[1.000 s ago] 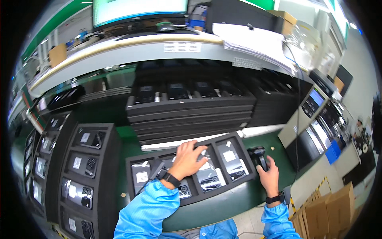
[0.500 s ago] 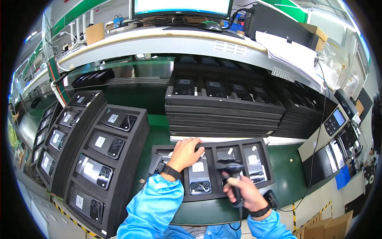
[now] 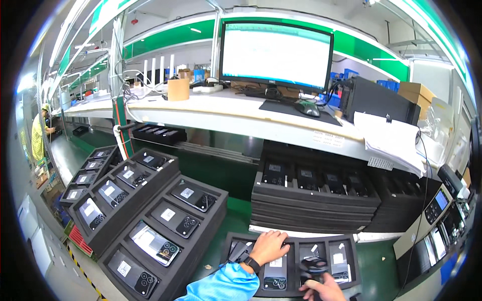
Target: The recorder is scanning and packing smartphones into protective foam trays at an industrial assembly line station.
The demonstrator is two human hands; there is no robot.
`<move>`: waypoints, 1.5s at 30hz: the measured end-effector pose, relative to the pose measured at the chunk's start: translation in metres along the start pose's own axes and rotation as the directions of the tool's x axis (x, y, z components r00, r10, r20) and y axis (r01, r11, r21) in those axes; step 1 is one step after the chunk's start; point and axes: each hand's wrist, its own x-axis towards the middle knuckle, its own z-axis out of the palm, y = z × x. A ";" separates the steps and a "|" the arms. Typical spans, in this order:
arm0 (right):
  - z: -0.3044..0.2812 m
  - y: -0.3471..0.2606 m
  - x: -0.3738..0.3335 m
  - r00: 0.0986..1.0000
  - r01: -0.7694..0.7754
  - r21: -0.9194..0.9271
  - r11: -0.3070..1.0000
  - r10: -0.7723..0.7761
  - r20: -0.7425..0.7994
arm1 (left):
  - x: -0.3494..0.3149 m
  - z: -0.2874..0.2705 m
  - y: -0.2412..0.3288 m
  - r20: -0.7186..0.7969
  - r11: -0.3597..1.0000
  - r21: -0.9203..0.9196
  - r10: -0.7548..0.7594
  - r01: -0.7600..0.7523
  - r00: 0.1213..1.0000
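the black handheld scanner (image 3: 314, 265), low over the foam tray (image 3: 321, 239), could knock the phone (image 3: 275, 280) in the slot beside it if the right hand (image 3: 324, 289) dips; that hand's fingers are closed around its handle. the left hand (image 3: 269, 249) lies across the tray's far side, fingers loosely spread, gripping nothing visible; heavy pressure there might shift the tray. since half a second ago, the view has lifted, showing the whole monitor (image 3: 276, 56); the left hand stays on the tray.
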 end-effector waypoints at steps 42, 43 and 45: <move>-0.199 0.051 0.056 0.773 -0.074 -0.755 0.652 -0.440 -0.457 | 0.017 -0.003 0.004 -0.067 0.927 -0.373 -0.074 0.044 0.995; -0.199 0.053 0.055 0.778 -0.031 -0.712 0.702 -0.430 -0.458 | 0.015 -0.001 0.004 -0.082 0.935 -0.352 -0.084 0.050 0.993; -0.251 0.097 0.085 0.753 -0.011 -0.576 0.817 -0.372 -0.543 | 0.015 0.003 0.009 -0.117 0.951 -0.308 -0.072 0.033 0.991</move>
